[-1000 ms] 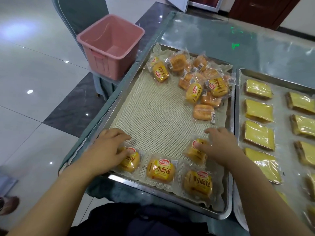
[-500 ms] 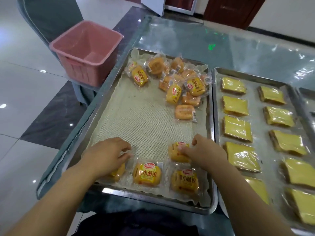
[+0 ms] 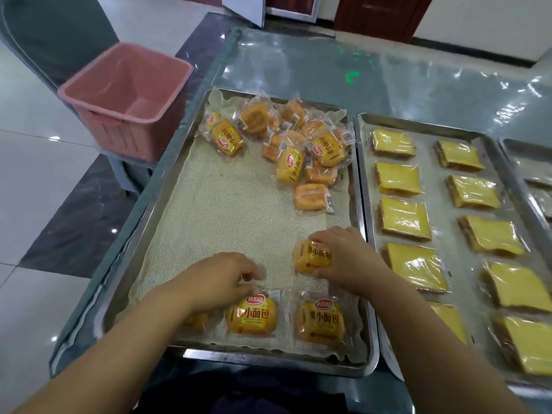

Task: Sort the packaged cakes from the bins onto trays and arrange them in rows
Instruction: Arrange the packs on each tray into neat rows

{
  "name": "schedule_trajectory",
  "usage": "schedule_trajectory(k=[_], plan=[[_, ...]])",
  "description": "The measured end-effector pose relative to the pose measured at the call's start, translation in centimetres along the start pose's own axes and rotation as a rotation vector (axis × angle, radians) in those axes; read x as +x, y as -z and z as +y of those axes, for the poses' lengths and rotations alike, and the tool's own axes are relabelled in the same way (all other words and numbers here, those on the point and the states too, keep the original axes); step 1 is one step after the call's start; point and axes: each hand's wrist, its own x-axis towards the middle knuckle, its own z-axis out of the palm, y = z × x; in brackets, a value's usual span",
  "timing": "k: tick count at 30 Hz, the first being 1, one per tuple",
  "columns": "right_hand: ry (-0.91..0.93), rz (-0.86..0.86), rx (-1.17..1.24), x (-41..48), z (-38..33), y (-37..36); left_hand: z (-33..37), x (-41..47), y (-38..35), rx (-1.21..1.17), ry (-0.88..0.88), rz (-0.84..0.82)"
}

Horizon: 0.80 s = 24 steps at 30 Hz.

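Note:
A metal tray (image 3: 155,252) lined with a beige mat holds round orange packaged cakes. Three of them lie in a row along its near edge: one at the left (image 3: 195,321) mostly under my left wrist, a middle one (image 3: 253,316) and a right one (image 3: 321,319). My left hand (image 3: 218,279) hovers over the left part of that row, fingers curled, touching the middle pack's wrapper. My right hand (image 3: 349,261) grips a fourth cake (image 3: 312,256) by its right side, just above the right one. A loose pile of cakes (image 3: 295,144) fills the tray's far right.
An empty pink bin (image 3: 125,100) stands on a chair left of the table. To the right, a second tray (image 3: 367,186) holds flat yellow packaged cakes in two rows. A third tray (image 3: 525,162) shows at the far right. The glossy table stretches behind.
My left hand has moved right off the left cake toward the middle one. My right hand has turned the fourth cake label up above the right one. The camera has shifted left.

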Motion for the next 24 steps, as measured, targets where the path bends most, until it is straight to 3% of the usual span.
schedule_trajectory(k=[4, 8, 13, 18, 21, 24], plan=[[-0.012, -0.079, -0.114, 0.1, 0.4, 0.1, -0.6, 0.7, -0.2, -0.074, -0.01, -0.088], [-0.045, -0.152, -0.011, 1.1, 0.4, 1.4, -0.9, 2.1, 0.7, -0.111, -0.028, -0.113], [-0.088, -0.025, 0.058, 3.8, 0.8, 3.1, -0.7, 5.6, 3.3, -0.152, 0.05, 0.09], [-0.159, 0.098, 0.067, 6.9, 1.2, 3.7, 0.7, 11.2, 6.8, -0.457, 0.302, 0.408], [-0.139, 0.13, 0.067, 8.9, 1.7, 3.8, 0.4, 14.3, 8.2, -0.551, 0.374, 0.428], [-0.108, 0.044, 0.086, 10.5, 2.1, 3.8, 0.0, 15.9, 8.5, -0.587, 0.346, 0.367]])
